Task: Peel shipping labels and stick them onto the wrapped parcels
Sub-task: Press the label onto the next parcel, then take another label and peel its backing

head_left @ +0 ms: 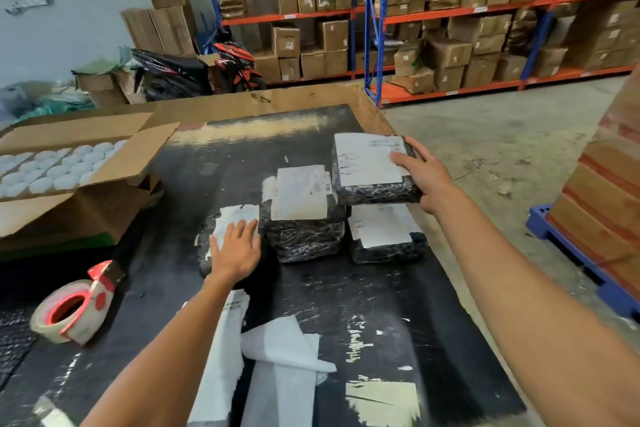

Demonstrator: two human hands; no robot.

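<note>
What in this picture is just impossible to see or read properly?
Head view only:
- Label text on the top parcel: too small and blurred to read.
- Left parcel: its label is partly covered by the left hand.
- Lower right parcel: its far end is hidden under the top parcel, which the right hand grips.
- Backing sheets: cut off by the bottom edge.

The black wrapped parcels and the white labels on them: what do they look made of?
The black wrapped parcels, such as the one under the right hand at, look wrapped in thin glossy plastic film: it wrinkles tightly and glints in pale streaks. What is inside is hidden. Their white rectangular labels look like matte paper stickers, flat with dark print. The one under the left hand lies creased.
</note>
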